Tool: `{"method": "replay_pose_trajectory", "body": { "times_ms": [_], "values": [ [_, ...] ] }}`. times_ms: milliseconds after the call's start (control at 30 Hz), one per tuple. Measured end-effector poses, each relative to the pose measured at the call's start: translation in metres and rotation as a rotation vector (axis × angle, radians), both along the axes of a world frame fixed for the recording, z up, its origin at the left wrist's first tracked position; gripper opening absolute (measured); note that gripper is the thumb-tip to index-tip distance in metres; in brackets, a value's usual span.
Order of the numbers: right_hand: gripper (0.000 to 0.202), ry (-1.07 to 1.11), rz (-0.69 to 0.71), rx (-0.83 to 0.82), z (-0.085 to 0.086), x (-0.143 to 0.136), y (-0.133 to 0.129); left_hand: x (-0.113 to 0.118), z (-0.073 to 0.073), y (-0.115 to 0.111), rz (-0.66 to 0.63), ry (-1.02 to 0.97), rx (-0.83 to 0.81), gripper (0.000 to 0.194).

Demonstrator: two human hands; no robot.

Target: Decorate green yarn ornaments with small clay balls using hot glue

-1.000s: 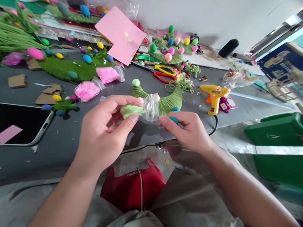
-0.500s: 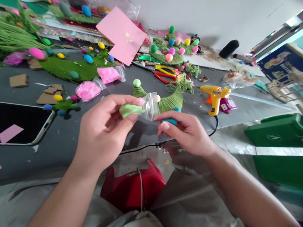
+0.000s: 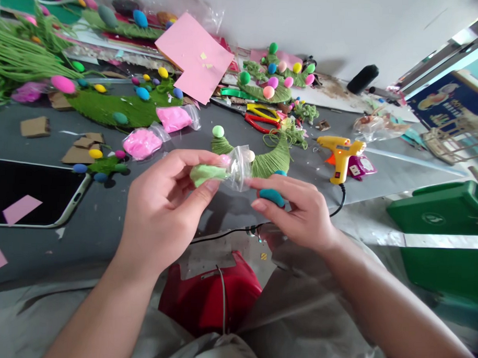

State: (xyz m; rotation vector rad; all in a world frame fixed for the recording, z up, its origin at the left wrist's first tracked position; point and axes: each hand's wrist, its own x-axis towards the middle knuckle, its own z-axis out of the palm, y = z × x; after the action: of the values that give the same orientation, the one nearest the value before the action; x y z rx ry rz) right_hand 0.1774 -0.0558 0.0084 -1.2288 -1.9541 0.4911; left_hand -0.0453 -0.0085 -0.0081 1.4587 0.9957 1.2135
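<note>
My left hand (image 3: 160, 202) pinches a small clear zip bag (image 3: 239, 171) holding soft light green clay (image 3: 208, 175), its mouth turned right. My right hand (image 3: 296, 209) is just beside it, index fingertip at the bag's mouth and thumb apart from the index finger. A blue lump (image 3: 272, 197) shows through that gap; whether it lies behind or is touched by the curled fingers I cannot tell. Behind the hands is a green yarn-wrapped crescent (image 3: 271, 162) with a pale green ball (image 3: 217, 131) at its left tip and a whitish ball (image 3: 249, 156).
Two bags of pink clay (image 3: 142, 143) lie left of my hands, a phone (image 3: 30, 192) farther left. A yellow glue gun (image 3: 340, 151) stands at right, its cable over the table edge. Red-handled pliers (image 3: 262, 122) lie behind. A green bin (image 3: 437, 212) is at lower right.
My right thumb and index finger have spread apart, and more of the blue lump shows between them. My left hand and the bag keep almost the same position; the view shifts slightly.
</note>
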Motion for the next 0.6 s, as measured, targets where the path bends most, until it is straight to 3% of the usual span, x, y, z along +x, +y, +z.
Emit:
{"method": "replay_pose_trajectory", "body": {
  "times_ms": [233,367,600],
  "values": [
    [0.04,-0.049,0.067,0.133,-0.0095,0.0021,0.0021,0.0018,-0.0006,0.001,0.035,-0.07,0.029,0.026],
    [0.043,0.072,0.091,0.054,-0.0055,0.0018,-0.0008,0.0016,-0.0017,0.0003,0.031,-0.055,0.042,0.026],
    [0.021,0.269,-0.106,-0.22,-0.0008,-0.0071,-0.0046,-0.0012,-0.0036,-0.0008,0.026,-0.04,0.017,0.027]
  ]
}}
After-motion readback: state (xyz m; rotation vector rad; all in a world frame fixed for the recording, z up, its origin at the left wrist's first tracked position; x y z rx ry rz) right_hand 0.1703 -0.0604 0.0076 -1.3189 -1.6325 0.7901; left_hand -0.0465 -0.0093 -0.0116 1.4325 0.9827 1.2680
